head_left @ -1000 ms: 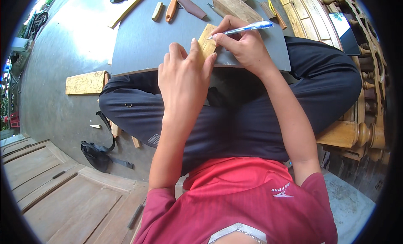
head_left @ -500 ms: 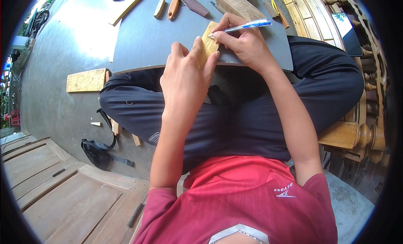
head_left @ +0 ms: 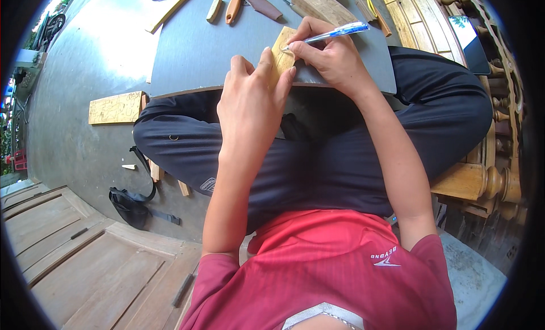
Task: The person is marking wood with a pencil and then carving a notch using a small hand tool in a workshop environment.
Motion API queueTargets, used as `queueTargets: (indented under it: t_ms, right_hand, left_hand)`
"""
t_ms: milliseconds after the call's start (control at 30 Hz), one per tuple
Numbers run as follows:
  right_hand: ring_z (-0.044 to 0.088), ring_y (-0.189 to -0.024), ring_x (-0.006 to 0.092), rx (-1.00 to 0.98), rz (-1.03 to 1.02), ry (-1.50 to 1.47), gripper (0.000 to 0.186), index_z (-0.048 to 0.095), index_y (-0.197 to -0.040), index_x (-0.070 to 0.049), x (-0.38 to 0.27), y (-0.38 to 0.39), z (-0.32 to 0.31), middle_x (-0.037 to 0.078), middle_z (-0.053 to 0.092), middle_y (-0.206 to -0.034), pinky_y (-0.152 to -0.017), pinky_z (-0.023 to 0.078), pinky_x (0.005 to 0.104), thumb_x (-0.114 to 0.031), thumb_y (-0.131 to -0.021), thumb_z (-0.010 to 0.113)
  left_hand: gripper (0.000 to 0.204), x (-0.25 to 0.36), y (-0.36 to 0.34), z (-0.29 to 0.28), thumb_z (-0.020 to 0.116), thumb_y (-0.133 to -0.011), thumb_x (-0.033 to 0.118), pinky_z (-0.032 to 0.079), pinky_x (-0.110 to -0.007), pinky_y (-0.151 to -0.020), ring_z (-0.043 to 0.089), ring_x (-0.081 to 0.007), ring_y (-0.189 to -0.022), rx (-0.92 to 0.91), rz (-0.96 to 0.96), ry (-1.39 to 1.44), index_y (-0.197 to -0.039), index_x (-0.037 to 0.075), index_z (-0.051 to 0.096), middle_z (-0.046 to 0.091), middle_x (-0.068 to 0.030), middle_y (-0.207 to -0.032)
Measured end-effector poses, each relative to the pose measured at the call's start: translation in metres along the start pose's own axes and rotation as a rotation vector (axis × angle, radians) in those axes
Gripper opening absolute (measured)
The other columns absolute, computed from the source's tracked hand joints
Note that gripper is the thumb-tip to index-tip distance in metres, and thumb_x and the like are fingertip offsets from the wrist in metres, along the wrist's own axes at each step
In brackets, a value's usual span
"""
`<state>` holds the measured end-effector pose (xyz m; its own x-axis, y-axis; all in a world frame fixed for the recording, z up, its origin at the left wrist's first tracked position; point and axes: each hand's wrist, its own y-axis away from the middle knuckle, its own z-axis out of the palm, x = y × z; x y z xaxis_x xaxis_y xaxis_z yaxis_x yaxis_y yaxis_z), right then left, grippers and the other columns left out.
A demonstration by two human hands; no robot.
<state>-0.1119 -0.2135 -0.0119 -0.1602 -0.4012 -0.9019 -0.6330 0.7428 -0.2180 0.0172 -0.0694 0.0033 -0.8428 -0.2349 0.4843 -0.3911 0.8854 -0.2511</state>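
Observation:
My right hand [head_left: 332, 60] grips a blue-and-clear pen [head_left: 346, 30], its tip resting on a small light wooden block [head_left: 281, 46] with thin pencil-like lines on its face. The block lies on a grey board [head_left: 193, 57] over my crossed legs. My left hand [head_left: 250, 103] is curled against the block's lower left side, index finger and thumb pressed on it; the block's lower end is hidden under this hand.
A brush [head_left: 233, 9], brown sheet [head_left: 261, 5], short stick [head_left: 214, 9] and larger timber [head_left: 323, 6] lie across the board's back. A drawn-on plank [head_left: 113, 108] and black bag [head_left: 129, 208] are on the floor leftward. A phone [head_left: 468, 43] rests on wooden furniture at right.
Over the last second both hands, the block and the pen have shifted slightly upward in the view. The pen stays on the block and both grips look unchanged.

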Motion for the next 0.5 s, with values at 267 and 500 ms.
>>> queueTargets:
  t_ms: [267,500]
  right_hand:
    - [0.070,-0.087,0.0163,0.019,-0.009,-0.002,0.021,0.071,-0.099,-0.001,-0.0030,0.0000,0.0020,0.008,0.075,-0.092,-0.082,0.056,0.0329,-0.021,-0.094,0.075]
    - [0.072,-0.088,0.0179,0.022,-0.031,0.030,0.022,0.071,-0.102,-0.001,-0.0012,0.0012,0.0035,0.008,0.075,-0.095,-0.083,0.057,0.0335,-0.022,-0.095,0.075]
  left_hand:
    - [0.048,-0.0018,0.0001,0.0018,0.070,-0.099,0.039,0.058,-0.042,-0.074,0.066,-0.0308,-0.089,0.016,0.021,-0.005,-0.132,0.004,0.069,0.059,-0.0156,-0.100]
    - [0.048,-0.0013,0.0009,0.0011,0.070,-0.099,0.039,0.058,-0.042,-0.074,0.066,-0.0312,-0.089,0.015,0.023,0.001,-0.131,0.004,0.069,0.059,-0.0162,-0.100]
